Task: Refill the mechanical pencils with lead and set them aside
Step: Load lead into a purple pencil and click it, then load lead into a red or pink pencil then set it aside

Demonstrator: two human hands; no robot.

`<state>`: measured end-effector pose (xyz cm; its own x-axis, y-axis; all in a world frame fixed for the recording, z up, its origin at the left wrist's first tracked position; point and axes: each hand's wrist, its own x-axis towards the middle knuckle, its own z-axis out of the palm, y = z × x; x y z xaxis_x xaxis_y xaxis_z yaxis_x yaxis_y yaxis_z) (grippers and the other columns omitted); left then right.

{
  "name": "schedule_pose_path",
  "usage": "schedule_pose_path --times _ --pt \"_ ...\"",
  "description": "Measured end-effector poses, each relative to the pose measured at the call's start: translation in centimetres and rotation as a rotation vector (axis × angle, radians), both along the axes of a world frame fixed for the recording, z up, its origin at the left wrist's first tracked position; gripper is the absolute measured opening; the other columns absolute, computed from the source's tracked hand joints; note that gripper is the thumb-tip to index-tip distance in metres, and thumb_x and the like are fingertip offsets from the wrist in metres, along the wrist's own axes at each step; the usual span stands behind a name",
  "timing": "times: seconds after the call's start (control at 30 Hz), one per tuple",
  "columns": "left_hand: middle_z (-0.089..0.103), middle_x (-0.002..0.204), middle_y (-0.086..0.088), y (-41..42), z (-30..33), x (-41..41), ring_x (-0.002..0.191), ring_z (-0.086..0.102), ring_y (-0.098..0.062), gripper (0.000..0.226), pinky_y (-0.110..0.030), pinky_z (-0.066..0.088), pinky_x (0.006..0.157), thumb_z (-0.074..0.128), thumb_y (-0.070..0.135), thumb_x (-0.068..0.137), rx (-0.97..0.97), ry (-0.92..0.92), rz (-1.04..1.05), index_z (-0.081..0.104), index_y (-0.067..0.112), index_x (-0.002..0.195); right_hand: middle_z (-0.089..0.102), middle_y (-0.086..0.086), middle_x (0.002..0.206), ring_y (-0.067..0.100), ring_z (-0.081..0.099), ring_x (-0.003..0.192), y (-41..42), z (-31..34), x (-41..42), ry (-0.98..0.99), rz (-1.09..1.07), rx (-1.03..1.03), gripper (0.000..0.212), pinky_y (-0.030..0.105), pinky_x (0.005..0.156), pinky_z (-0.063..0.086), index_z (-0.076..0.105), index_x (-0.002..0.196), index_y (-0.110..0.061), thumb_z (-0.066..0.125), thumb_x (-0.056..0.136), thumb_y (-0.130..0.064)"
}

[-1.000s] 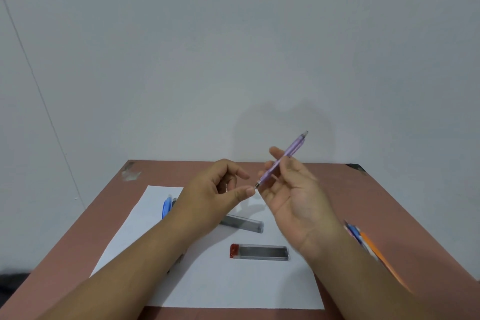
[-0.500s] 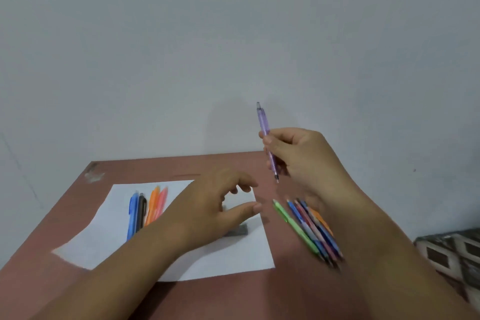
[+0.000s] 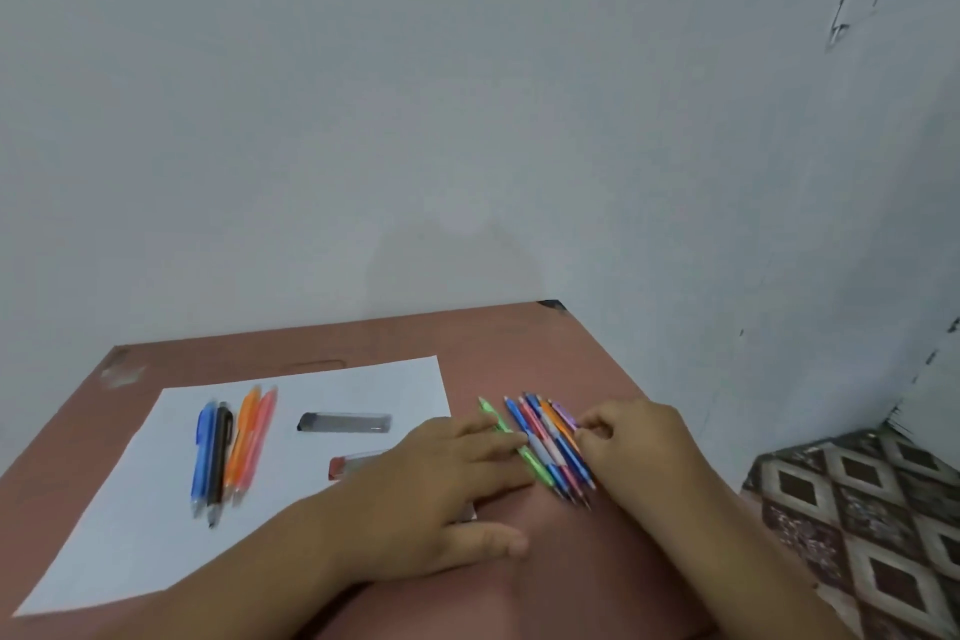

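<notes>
— Bare grey wall [image 3: 467, 120] behind, brown desk [image 3: 519, 343] pushed into its corner. Where are the pencils?

— Two lots. Four lie side by side on the paper [image 3: 363, 379] near the desk's left edge: blue [image 3: 203, 452], black [image 3: 220, 457], orange [image 3: 240, 442], pink [image 3: 258, 437]. A finished row [image 3: 540, 442] sits on bare desk toward the right edge, green outermost, a purple one [image 3: 563, 415] at its far side.

— And the hands?

— The left hand [image 3: 436, 489] is flat, fingers straight, tips resting on the row's green side. The right hand [image 3: 631, 442] has its fingers curled at the purple pencil's side; blur hides whether they pinch it, so I cannot tell.

— Lead?

— One case [image 3: 345, 422] lies on the paper; a second, red-capped [image 3: 347, 465], is half under the left hand.

— How would the next pencil handle?

— My guess: light, stiff, smooth plastic, round enough to roll. Pinch it mid-barrel, by the grip. The leads themselves would snap easily.
</notes>
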<state>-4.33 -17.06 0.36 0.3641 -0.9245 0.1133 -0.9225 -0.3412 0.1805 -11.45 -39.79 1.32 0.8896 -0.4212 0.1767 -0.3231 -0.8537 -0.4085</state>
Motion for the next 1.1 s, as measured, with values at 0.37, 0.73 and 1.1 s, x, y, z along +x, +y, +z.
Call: schedule_pose_path --times 0.37,0.73,1.1 --pt "0.027 0.152 0.039 7.4 1.0 -0.2 0.141 0.007 0.021 0.059 -0.013 0.012 0.117 0.041 0.081 0.087 -0.132 0.137 0.349 0.044 0.057 0.140 0.057 -0.011 0.092 0.008 0.052 0.088 1.9 -0.3 0.1 -0.124 0.159 -0.145 0.028 0.028 0.074 0.051 0.071 0.100 -0.027 0.048 0.100 -0.043" --pt "0.005 0.165 0.025 19.3 0.6 -3.0 0.151 0.011 0.000 0.087 -0.029 0.022 0.120 0.045 0.082 0.084 -0.096 0.227 0.953 0.017 0.044 0.156 0.057 -0.008 0.102 0.019 0.052 0.109 14.4 0.7 7.5 -0.091 0.846 -0.313 0.025 0.039 0.079 0.053 0.067 0.116 -0.030 0.045 0.104 -0.024" --pt "0.019 0.162 0.022 18.8 1.2 -5.7 0.146 0.019 0.001 0.090 -0.024 0.023 0.115 0.051 0.074 0.087 -0.043 0.267 1.002 0.009 0.039 0.158 0.064 -0.006 0.121 0.022 0.055 0.112 19.9 -1.7 13.7 -0.199 1.025 -0.536 0.036 0.038 0.089 0.055 0.063 0.131 -0.031 0.056 0.101 -0.012"
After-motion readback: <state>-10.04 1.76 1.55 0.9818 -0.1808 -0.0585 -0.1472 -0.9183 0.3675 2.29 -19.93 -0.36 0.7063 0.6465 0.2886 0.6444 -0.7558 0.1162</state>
